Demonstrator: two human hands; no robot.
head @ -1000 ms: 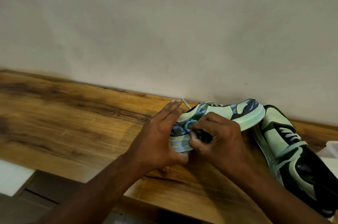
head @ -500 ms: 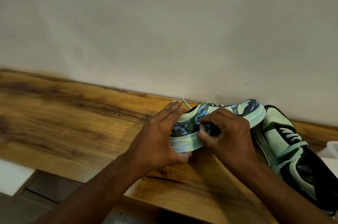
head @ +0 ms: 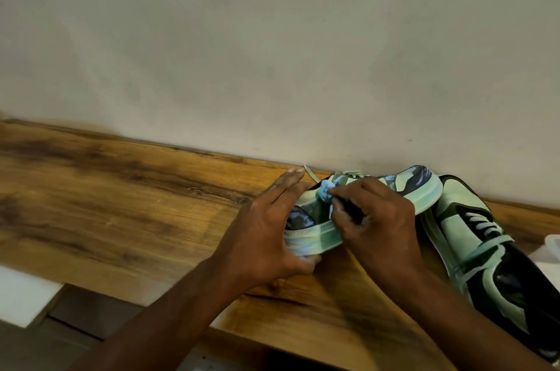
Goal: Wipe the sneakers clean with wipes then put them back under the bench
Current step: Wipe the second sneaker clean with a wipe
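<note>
- Right hand (head: 375, 219) is seen curled around a small bunched blue wipe (head: 325, 190), which is pinched at the fingertips and pressed against the collar of the nearer sneaker (head: 363, 204).
- Left hand (head: 266, 228) is held with fingers straight and together along the heel end of that sneaker, the thumb tucked under the sole edge, so the shoe is steadied rather than gripped.
- The held sneaker is tipped onto its side on the surface (head: 121, 204); its long axis runs from the heel at the left, near the left hand, to the toe at the far right by the wall (head: 272, 52).
- The unwiped stretch toward the toe is judged to lie right of and beyond the right hand, so that hand is the nearer one for the next strokes.
- A second sneaker (head: 485, 249) is laid just beside the first on the right, touching or nearly touching its toe, with its length running toward the near right corner.
- The surface is a wood-grain plank set against a plain pale wall; a white object (head: 551, 249) is cut off at the right edge and cannot be identified.
- Neither sneaker is yet placed under the bench.
</note>
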